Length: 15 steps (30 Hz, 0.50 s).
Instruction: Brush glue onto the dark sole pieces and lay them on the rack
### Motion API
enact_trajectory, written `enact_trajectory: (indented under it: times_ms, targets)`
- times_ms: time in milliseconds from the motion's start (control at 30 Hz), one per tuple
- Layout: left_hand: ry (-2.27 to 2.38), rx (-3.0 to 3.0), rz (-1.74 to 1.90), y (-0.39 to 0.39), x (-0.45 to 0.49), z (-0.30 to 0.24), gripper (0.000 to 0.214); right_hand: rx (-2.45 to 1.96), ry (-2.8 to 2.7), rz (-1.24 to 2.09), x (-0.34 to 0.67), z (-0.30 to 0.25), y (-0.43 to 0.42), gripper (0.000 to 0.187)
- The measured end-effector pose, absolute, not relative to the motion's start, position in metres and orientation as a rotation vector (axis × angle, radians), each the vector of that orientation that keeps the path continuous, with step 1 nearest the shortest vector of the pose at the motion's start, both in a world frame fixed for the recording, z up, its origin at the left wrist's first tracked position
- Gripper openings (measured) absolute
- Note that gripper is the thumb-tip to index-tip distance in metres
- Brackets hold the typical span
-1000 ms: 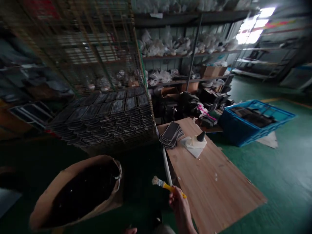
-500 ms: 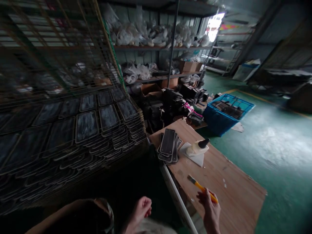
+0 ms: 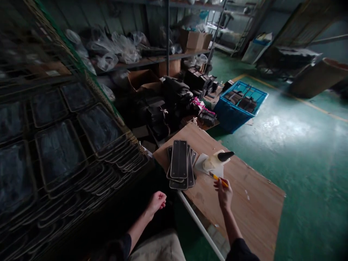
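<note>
In my right hand (image 3: 224, 194) is a paintbrush (image 3: 219, 180) with a yellow handle, its bristles pointing left over the edge of a white sheet (image 3: 202, 164). On that sheet lies a pale glue bottle (image 3: 213, 162) with a black pointed nozzle, tilted to the right. Left of it, a loose pile of dark rectangular plates (image 3: 179, 159) with pale edges and small corner holes rests on the wooden board (image 3: 239, 206). My left hand (image 3: 157, 202) is closed in a loose fist, left of the board and below the pile, with nothing visible in it.
Racks of dark rectangular plates (image 3: 58, 154) fill the left side. Behind the board are dark bundles (image 3: 156, 117), an open cardboard box (image 3: 143, 80) and shelves with plastic bags (image 3: 119, 47). A blue crate (image 3: 233, 116) stands on the green floor. A white bar (image 3: 199, 224) runs along the board's near edge.
My right hand has moved forward with the paintbrush, from the bare board towards the white sheet. My left hand has risen and stays closed. The view has tilted down and come closer.
</note>
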State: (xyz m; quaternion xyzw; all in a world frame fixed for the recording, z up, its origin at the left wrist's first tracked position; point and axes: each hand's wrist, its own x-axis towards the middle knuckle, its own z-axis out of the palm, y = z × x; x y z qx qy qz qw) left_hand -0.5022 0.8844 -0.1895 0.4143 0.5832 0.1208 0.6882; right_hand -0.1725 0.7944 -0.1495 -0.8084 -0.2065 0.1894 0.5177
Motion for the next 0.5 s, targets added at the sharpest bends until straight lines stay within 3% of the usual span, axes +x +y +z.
enact_trajectory:
  times_ms: [500]
  targets:
    - [1.494, 1.207, 0.144, 0.975, -0.427, -0.267, 0.019, -2.375, -0.588, 0.378, -0.109, -0.237, 0.891, 0.051]
